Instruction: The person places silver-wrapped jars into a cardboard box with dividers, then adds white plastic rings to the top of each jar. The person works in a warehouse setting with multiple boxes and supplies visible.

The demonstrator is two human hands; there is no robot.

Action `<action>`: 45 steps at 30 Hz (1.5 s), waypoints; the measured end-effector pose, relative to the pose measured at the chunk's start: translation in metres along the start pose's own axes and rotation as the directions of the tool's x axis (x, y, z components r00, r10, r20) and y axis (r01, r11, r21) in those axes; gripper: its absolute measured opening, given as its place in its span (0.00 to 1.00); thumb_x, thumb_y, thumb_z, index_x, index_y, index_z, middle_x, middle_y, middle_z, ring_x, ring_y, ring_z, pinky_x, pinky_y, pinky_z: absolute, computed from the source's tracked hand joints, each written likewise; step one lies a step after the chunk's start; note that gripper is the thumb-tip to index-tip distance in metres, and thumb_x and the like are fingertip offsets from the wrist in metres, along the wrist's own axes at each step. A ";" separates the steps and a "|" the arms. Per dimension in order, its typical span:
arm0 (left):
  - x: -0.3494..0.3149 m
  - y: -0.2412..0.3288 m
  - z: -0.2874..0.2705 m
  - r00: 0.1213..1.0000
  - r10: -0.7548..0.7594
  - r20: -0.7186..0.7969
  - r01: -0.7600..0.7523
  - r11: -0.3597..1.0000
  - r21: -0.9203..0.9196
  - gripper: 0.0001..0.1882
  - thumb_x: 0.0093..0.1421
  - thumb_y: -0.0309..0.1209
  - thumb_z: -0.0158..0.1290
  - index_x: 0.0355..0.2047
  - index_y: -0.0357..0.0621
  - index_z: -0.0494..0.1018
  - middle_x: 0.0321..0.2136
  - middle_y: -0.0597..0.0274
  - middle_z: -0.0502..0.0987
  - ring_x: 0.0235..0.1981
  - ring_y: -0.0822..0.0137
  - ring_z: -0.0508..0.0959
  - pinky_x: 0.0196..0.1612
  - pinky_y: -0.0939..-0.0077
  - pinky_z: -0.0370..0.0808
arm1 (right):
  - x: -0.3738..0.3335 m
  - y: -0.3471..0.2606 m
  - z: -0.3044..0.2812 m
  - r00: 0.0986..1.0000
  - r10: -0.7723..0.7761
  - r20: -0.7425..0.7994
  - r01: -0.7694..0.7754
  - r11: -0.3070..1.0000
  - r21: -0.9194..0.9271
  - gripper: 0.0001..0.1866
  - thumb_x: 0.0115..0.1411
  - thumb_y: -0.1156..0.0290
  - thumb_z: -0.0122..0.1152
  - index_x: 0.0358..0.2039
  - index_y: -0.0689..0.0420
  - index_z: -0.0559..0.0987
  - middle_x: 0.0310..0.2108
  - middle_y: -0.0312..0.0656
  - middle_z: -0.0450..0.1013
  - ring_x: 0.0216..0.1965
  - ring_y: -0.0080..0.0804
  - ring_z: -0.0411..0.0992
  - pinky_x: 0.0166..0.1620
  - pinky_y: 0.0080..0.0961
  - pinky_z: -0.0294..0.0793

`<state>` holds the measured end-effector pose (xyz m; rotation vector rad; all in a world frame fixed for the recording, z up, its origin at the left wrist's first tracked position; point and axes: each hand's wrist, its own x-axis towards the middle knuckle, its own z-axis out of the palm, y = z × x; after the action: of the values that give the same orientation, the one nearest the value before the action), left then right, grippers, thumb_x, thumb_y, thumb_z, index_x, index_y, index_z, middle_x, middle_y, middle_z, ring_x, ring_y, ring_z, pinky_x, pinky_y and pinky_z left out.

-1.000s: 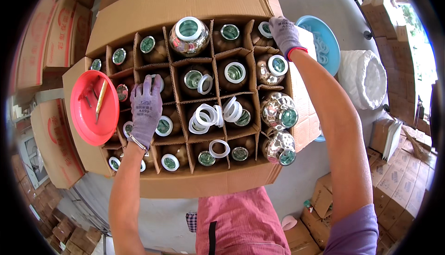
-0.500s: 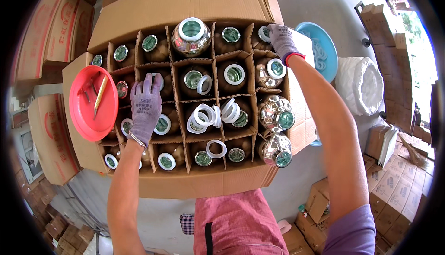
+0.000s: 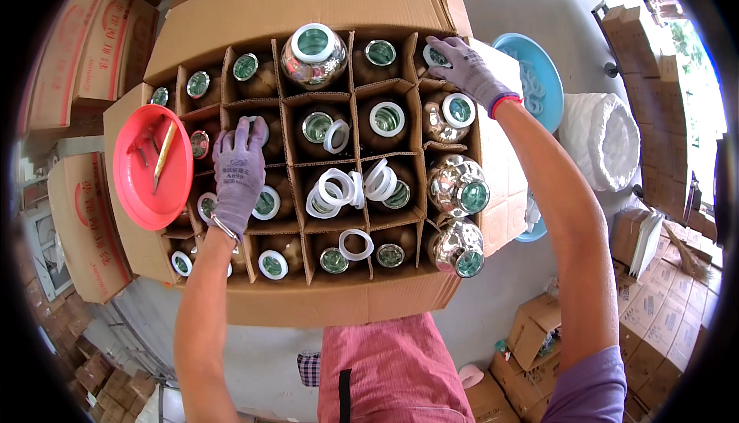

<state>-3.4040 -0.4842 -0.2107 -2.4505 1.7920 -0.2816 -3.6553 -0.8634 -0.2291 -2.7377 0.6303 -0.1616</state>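
Both my hands wear grey-purple gloves. My left hand [image 3: 239, 175] reaches over a glass jar in the second row, its fingers bent at the mouth, where a white ring [image 3: 265, 131] shows partly. My right hand [image 3: 468, 70] closes around the neck of the far-right corner jar [image 3: 436, 56]; thumb and fingers lie on either side of its mouth. The jars are silvery brown with greenish mouths and stand in a divided cardboard box [image 3: 308, 314]. Some wear white rings, such as the raised jar [image 3: 314, 61]. Loose white rings [image 3: 336, 190] lie over the middle and near jars.
A red basin [image 3: 138, 206] holding a yellow-handled tool [image 3: 163, 158] rests on the box's left edge. Right of the box are a blue basin [image 3: 550, 76] of rings and a white sack [image 3: 570, 142]. Cartons [image 3: 91, 227] stand at left, more cartons [image 3: 654, 331] at right.
My right hand has shifted left and its fingers have come further around the corner jar's mouth. The left hand stays at its jar. The view has shifted slightly.
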 end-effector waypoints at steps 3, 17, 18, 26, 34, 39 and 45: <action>-0.004 -0.001 -0.002 1.000 -0.003 -0.007 0.003 1.000 0.010 0.33 0.50 0.26 0.53 0.59 0.46 0.64 0.53 0.54 0.67 0.47 0.54 0.72 0.59 0.57 0.64 | 0.009 -0.034 -0.007 0.952 0.249 0.180 -0.223 0.963 -0.154 0.32 0.56 0.60 0.63 0.61 0.45 0.64 0.49 0.55 0.66 0.52 0.55 0.68 0.53 0.43 0.71; -0.016 0.078 -0.065 1.000 -0.016 -0.001 0.011 0.776 -0.631 0.12 0.57 0.33 0.54 0.41 0.45 0.75 0.32 0.59 0.75 0.36 0.57 0.76 0.39 0.61 0.72 | -0.087 -0.161 -0.011 0.916 -0.235 0.324 0.214 0.972 0.100 0.11 0.53 0.67 0.62 0.37 0.52 0.77 0.33 0.40 0.70 0.36 0.39 0.73 0.40 0.34 0.76; -0.018 0.085 -0.062 1.000 -0.022 -0.016 0.007 0.768 -0.641 0.13 0.58 0.33 0.53 0.42 0.44 0.74 0.34 0.57 0.75 0.35 0.57 0.75 0.40 0.63 0.72 | -0.099 -0.175 -0.007 0.894 -0.151 0.421 0.166 0.986 0.001 0.14 0.52 0.67 0.63 0.40 0.51 0.76 0.36 0.42 0.69 0.38 0.40 0.73 0.41 0.35 0.76; 0.044 0.103 -0.050 0.986 -0.165 0.022 0.158 0.889 -0.430 0.12 0.58 0.33 0.53 0.41 0.44 0.74 0.32 0.55 0.76 0.34 0.56 0.77 0.38 0.64 0.74 | -0.100 -0.209 0.005 0.948 -0.043 0.314 0.118 0.968 -0.222 0.24 0.51 0.63 0.64 0.50 0.48 0.73 0.41 0.41 0.65 0.41 0.39 0.69 0.42 0.36 0.73; 0.053 0.079 -0.031 0.963 -0.267 0.037 0.236 0.770 -0.593 0.08 0.62 0.34 0.48 0.33 0.45 0.73 0.29 0.55 0.77 0.31 0.54 0.79 0.36 0.59 0.76 | -0.108 -0.206 0.011 0.927 -0.048 0.372 0.168 0.940 -0.298 0.08 0.54 0.66 0.58 0.34 0.50 0.80 0.39 0.39 0.67 0.42 0.36 0.69 0.42 0.34 0.70; 0.061 0.064 -0.015 0.956 -0.159 0.247 0.240 0.907 -0.346 0.09 0.61 0.34 0.48 0.30 0.45 0.75 0.30 0.52 0.79 0.33 0.52 0.80 0.37 0.62 0.77 | -0.114 -0.205 -0.002 0.976 -0.029 0.218 0.064 0.986 -0.155 0.11 0.53 0.68 0.57 0.38 0.53 0.78 0.39 0.40 0.68 0.42 0.36 0.69 0.43 0.35 0.70; 0.059 0.053 0.003 0.929 -0.100 0.355 0.266 0.849 -0.457 0.08 0.58 0.33 0.51 0.27 0.43 0.75 0.23 0.52 0.79 0.28 0.52 0.81 0.34 0.61 0.78 | -0.127 -0.207 -0.026 0.978 0.208 0.032 -0.192 0.821 0.538 0.13 0.50 0.75 0.61 0.37 0.61 0.73 0.39 0.48 0.69 0.41 0.50 0.70 0.45 0.38 0.71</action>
<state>-3.4354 -0.5570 -0.2175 -2.7922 1.6372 0.6233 -3.6898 -0.6389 -0.1397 -2.1130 0.7445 -0.2815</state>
